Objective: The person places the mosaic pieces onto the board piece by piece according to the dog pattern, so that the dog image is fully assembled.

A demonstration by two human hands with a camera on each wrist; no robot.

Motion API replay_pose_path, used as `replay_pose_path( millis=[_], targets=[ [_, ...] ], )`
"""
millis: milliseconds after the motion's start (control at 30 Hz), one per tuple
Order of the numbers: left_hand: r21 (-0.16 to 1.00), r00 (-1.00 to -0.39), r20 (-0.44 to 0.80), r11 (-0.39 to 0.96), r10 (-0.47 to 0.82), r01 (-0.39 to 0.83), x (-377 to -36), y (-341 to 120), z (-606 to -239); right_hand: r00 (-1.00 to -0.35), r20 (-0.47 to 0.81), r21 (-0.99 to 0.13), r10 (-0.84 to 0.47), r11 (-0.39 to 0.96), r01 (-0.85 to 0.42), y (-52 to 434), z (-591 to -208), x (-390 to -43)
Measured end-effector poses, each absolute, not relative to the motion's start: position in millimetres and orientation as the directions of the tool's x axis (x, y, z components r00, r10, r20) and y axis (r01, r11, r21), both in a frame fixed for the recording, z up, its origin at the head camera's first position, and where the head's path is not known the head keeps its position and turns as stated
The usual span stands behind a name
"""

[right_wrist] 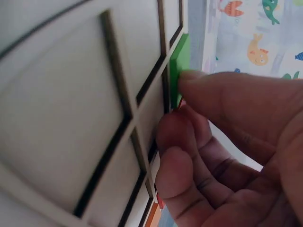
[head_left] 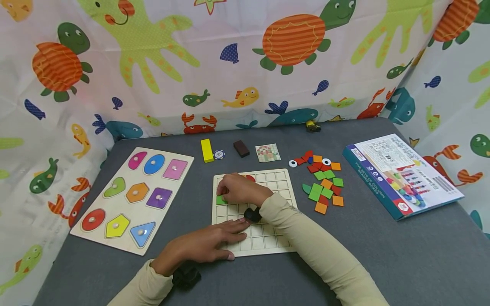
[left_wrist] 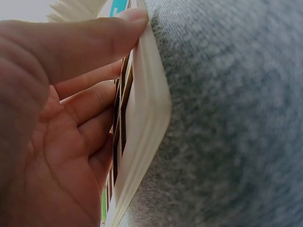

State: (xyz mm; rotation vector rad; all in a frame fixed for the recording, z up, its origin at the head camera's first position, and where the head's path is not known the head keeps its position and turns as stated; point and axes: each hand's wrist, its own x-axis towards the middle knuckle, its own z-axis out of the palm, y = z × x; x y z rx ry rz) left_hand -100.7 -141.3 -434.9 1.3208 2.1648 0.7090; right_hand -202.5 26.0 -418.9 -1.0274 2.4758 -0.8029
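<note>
Green tile sits at the left edge of the wooden grid board, and the right hand is on it, thumb and curled fingers pinching the piece, clear in the wrist view. A red tile peeks out just beyond that hand. The left hand lies flat on the board's near-left corner, fingers straight and spread, thumb along the board's edge. Right of the board, a loose heap of tiles, red, orange and green. Further right, the box. Left, well apart, the shape puzzle. Along the far side: yellow block, brown block, pattern card.
</note>
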Motion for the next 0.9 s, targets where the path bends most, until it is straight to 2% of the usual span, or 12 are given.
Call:
replay_pose_path(
  millis=[233, 467, 667, 900],
  targets=[
    [0.661, -0.397, -0.133, 0.38, 0.908, 0.647, -101.1, -141.3, -435.4, -0.683, -0.117, -0.61, -0.721, 0.595, -0.524, 29.7, -415.3, -202.6],
    [0.673, -0.4, -0.149, 0.388, 0.905, 0.629, -101.7, -140.9, -435.6, -0.693, -0.085, -0.598, -0.716, 0.593, -0.539, 40.4, -402.1, -201.8],
    [0.674, -0.407, -0.161, 0.402, 0.899, 0.62, -101.6, -139.9, -436.1, -0.701, -0.05, -0.585, -0.711, 0.59, -0.557, 57.7, -389.9, -201.9],
    [0.671, -0.411, -0.176, 0.415, 0.895, 0.615, -101.5, -140.4, -435.3, -0.733, -0.067, -0.605, -0.677, 0.612, -0.51, 84.8, -384.2, -202.5]
  ],
)
